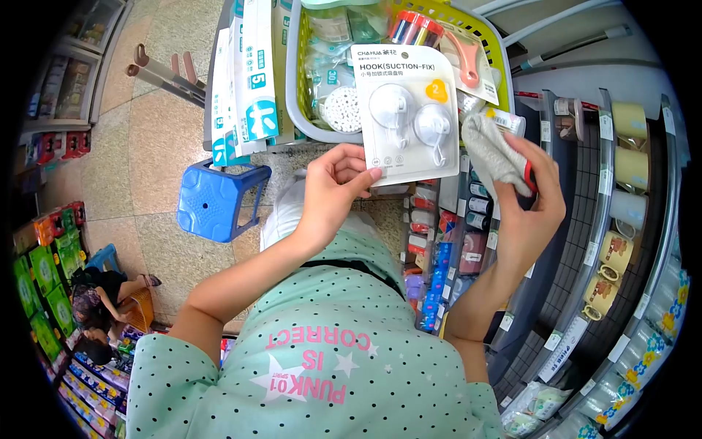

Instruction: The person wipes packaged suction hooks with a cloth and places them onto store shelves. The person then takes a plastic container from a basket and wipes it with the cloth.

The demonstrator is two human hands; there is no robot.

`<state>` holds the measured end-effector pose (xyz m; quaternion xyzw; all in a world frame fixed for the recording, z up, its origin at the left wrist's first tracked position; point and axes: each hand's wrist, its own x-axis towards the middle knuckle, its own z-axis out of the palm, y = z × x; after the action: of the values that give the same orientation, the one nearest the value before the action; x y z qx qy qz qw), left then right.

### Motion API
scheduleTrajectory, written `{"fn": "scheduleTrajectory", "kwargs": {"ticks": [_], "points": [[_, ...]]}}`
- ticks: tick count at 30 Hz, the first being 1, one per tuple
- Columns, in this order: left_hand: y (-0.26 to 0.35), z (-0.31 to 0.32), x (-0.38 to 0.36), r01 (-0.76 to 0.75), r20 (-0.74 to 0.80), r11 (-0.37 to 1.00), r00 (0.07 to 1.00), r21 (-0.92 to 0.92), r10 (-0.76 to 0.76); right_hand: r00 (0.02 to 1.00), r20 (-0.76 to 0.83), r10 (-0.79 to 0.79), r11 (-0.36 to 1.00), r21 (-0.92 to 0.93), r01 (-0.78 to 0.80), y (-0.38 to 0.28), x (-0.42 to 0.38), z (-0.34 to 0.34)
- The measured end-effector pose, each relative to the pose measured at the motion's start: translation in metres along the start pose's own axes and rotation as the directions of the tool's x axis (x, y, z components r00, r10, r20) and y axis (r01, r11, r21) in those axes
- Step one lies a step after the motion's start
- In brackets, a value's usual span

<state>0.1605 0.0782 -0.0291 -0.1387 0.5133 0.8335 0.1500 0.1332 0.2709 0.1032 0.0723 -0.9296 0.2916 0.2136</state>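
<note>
My left hand (335, 192) pinches the lower left corner of a white carded pack of suction hooks (406, 117). Two round white hooks show under its clear plastic, with the printed side facing me. In my right hand (532, 197) is a folded grey cloth (488, 150) with a red and black edge, gripped between thumb and fingers just right of the pack. Behind both stands a yellow-green and grey basket (294, 95) filled with packaged goods, partly covered by the pack. A peeler-like tool with an orange handle (466, 62) lies on a card inside it.
Long white and teal boxes (252, 80) stand left of the basket. A blue plastic stool (208, 201) is on the tiled floor. Shelves with mugs (616, 252) and tape-like rolls (630, 168) line the right. At lower left a person (99, 304) sits near stocked shelves.
</note>
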Motion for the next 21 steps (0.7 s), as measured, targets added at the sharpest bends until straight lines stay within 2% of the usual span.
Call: {"fn": "scheduleTrajectory", "kwargs": {"ticks": [3,6,11,14,15,21], "points": [[0.002,-0.004,-0.003,-0.003,-0.020,0.999,1.000,0.050,0.004,0.999,0.003,-0.033,0.999,0.038,0.033,-0.003,0.017,0.009],[0.008,-0.011,-0.008,0.001,-0.039,0.994,0.999,0.109,0.003,0.973,0.087,-0.214,0.969,-0.105,0.222,-0.002,0.034,0.026],[0.012,-0.024,-0.014,-0.016,-0.076,0.979,0.997,0.205,0.033,0.846,0.206,-0.492,0.842,-0.137,0.522,-0.006,0.053,0.066],[0.009,-0.029,-0.016,-0.017,-0.083,0.979,0.996,0.205,0.034,0.798,0.372,-0.473,0.823,-0.137,0.552,-0.012,0.051,0.078],[0.009,-0.029,-0.016,-0.006,-0.090,0.981,0.996,0.195,0.024,0.810,0.351,-0.469,0.827,-0.147,0.543,-0.012,0.049,0.081],[0.007,-0.029,-0.017,0.001,-0.120,0.984,0.993,0.176,0.021,0.817,0.462,-0.346,0.837,-0.243,0.491,-0.003,0.053,0.061]]}}
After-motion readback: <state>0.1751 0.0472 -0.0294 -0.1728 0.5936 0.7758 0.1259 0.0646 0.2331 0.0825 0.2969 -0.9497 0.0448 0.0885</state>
